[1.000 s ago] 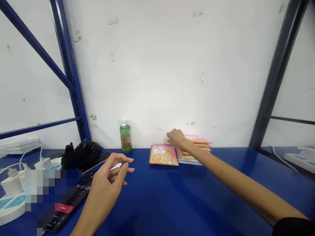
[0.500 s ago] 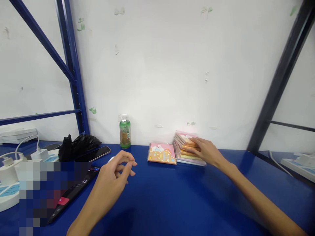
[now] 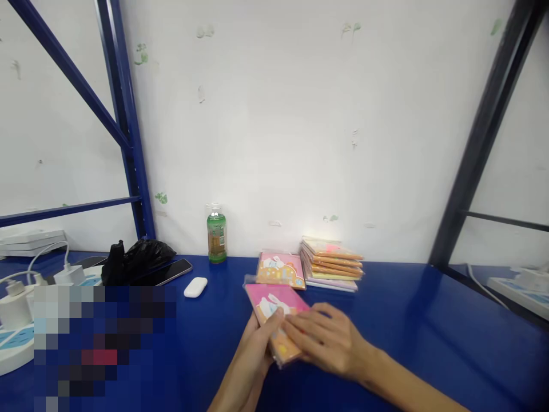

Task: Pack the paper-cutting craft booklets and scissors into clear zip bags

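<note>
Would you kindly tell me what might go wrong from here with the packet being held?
The wrapped packet is tilted in the grip of the left hand, with the right hand partly over it, so it might slip. The stack has uneven edges, so a knock could unsettle it.
</note>
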Demonstrator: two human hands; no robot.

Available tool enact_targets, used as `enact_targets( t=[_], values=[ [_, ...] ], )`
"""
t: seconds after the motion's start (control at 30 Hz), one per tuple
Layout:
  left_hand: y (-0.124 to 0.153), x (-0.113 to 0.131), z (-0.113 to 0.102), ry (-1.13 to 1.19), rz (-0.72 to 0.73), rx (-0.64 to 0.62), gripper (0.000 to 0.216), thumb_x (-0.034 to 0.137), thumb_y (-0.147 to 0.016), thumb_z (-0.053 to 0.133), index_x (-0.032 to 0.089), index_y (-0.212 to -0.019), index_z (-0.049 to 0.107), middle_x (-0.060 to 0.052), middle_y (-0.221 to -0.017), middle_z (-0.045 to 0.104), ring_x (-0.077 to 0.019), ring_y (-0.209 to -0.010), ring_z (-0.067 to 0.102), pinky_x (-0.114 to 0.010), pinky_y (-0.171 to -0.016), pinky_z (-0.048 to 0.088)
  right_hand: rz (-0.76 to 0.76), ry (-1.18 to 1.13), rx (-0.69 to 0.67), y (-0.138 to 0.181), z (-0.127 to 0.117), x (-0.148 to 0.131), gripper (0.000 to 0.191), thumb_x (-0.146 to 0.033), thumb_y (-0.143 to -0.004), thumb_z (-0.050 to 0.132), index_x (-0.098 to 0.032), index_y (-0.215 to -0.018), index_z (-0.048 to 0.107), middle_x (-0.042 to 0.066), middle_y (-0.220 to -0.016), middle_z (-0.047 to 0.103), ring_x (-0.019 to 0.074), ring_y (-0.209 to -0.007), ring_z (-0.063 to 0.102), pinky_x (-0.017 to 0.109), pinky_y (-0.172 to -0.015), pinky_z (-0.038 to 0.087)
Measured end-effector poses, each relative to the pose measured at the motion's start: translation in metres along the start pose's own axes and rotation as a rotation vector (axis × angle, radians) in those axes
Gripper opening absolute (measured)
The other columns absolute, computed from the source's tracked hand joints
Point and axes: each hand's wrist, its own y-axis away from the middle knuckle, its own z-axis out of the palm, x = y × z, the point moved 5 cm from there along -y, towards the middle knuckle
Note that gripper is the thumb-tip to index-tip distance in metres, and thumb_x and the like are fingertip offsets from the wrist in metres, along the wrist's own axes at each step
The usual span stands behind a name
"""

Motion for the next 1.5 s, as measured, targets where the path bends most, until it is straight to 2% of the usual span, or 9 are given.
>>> enact_targets(
  t=[0.07, 0.13, 0.3, 0.4, 0.6, 0.77, 0.9, 1.13, 1.5],
  values=[
    [0.000, 0.003, -0.009, -0.026, 0.014, 0.046, 0.055, 0.026, -0.076, 0.073, 0.012, -0.127, 0.057, -0.016, -0.109, 0.080, -0.0311, -0.101, 0.076, -0.036, -0.085, 0.058, 0.030, -0.188, -0.056, -0.005, 0.006, -0.010, 0.049, -0.049, -0.103, 0.054, -0.008, -0.128, 0.064, 0.015, -0.113, 0.078, 0.0235, -0.095, 0.074, 0.038, -0.082, 0.051],
    [0.002, 0.012, -0.020, -0.064, 0.001, 0.074, 0.051, 0.020, -0.076, 0.071, 0.014, -0.125, 0.059, -0.013, -0.105, 0.081, -0.0287, -0.095, 0.077, -0.035, -0.081, 0.058, 0.145, -0.344, -0.096, -0.003, 0.009, -0.005, 0.049, -0.049, -0.104, 0.046, -0.013, -0.132, 0.062, 0.015, -0.121, 0.075, 0.0256, -0.101, 0.071, 0.040, -0.085, 0.050],
    [0.011, 0.033, -0.040, -0.149, -0.123, 0.094, 0.039, 0.015, -0.068, 0.071, 0.013, -0.106, 0.067, -0.011, -0.086, 0.082, -0.0257, -0.072, 0.077, -0.035, -0.071, 0.059, 0.782, -0.658, -0.039, 0.024, 0.016, 0.041, 0.035, -0.036, -0.106, 0.042, -0.022, -0.128, 0.064, 0.011, -0.127, 0.069, 0.0272, -0.118, 0.060, 0.044, -0.104, 0.039],
    [0.013, 0.030, -0.046, -0.185, -0.204, 0.067, 0.041, 0.015, -0.062, 0.074, 0.012, -0.103, 0.068, -0.011, -0.081, 0.081, -0.0278, -0.071, 0.077, -0.036, -0.069, 0.058, 0.985, -0.824, -0.109, 0.030, 0.027, 0.051, 0.043, -0.045, -0.107, 0.037, -0.020, -0.114, 0.071, 0.009, -0.105, 0.073, 0.0249, -0.094, 0.065, 0.038, -0.086, 0.046],
    [0.012, 0.015, -0.039, -0.210, -0.280, 0.022, 0.049, 0.018, -0.064, 0.082, 0.013, -0.110, 0.067, -0.010, -0.084, 0.082, -0.0265, -0.071, 0.076, -0.034, -0.069, 0.057, 1.074, -1.144, -0.345, 0.028, 0.044, 0.043, 0.046, -0.061, -0.090, 0.065, -0.017, -0.081, 0.071, 0.001, -0.074, 0.066, 0.0155, -0.066, 0.056, 0.025, -0.059, 0.037],
    [0.013, 0.030, -0.026, -0.024, -0.228, -0.035, 0.043, 0.044, -0.087, 0.066, 0.011, -0.116, 0.069, -0.014, -0.103, 0.081, -0.0278, -0.095, 0.077, -0.030, -0.076, 0.056, 1.294, -1.227, -0.238, 0.039, 0.045, 0.054, 0.056, -0.073, -0.083, 0.065, -0.017, -0.080, 0.065, 0.001, -0.075, 0.064, 0.0130, -0.063, 0.053, 0.024, -0.057, 0.036],
    [0.009, 0.039, -0.025, 0.157, -0.133, -0.058, 0.053, 0.037, -0.090, 0.063, 0.012, -0.136, 0.057, -0.016, -0.117, 0.077, -0.0299, -0.107, 0.074, -0.032, -0.080, 0.056, 1.409, -1.225, -0.138, 0.046, 0.046, 0.058, 0.056, -0.075, -0.086, 0.059, -0.020, -0.080, 0.057, -0.003, -0.070, 0.056, 0.0097, -0.055, 0.045, 0.022, -0.048, 0.030],
    [0.004, 0.039, -0.038, -0.228, -0.031, 0.055, 0.078, 0.027, -0.080, 0.079, 0.017, -0.148, 0.040, -0.017, -0.113, 0.079, -0.0317, -0.093, 0.078, -0.037, -0.078, 0.058, 1.416, -1.245, -0.196, 0.050, 0.053, 0.054, 0.056, -0.074, -0.083, 0.064, -0.020, -0.074, 0.053, -0.005, -0.062, 0.052, 0.0081, -0.048, 0.043, 0.020, -0.041, 0.028],
    [0.011, 0.051, -0.039, -0.280, -0.028, 0.016, 0.079, 0.031, -0.081, 0.079, 0.014, -0.147, 0.041, -0.017, -0.115, 0.078, -0.0302, -0.093, 0.078, -0.035, -0.075, 0.060, 1.502, -1.294, -0.208, 0.047, 0.049, 0.049, 0.056, -0.074, -0.083, 0.061, -0.020, -0.073, 0.053, -0.005, -0.058, 0.050, 0.0079, -0.047, 0.040, 0.022, -0.044, 0.024]
  ],
)
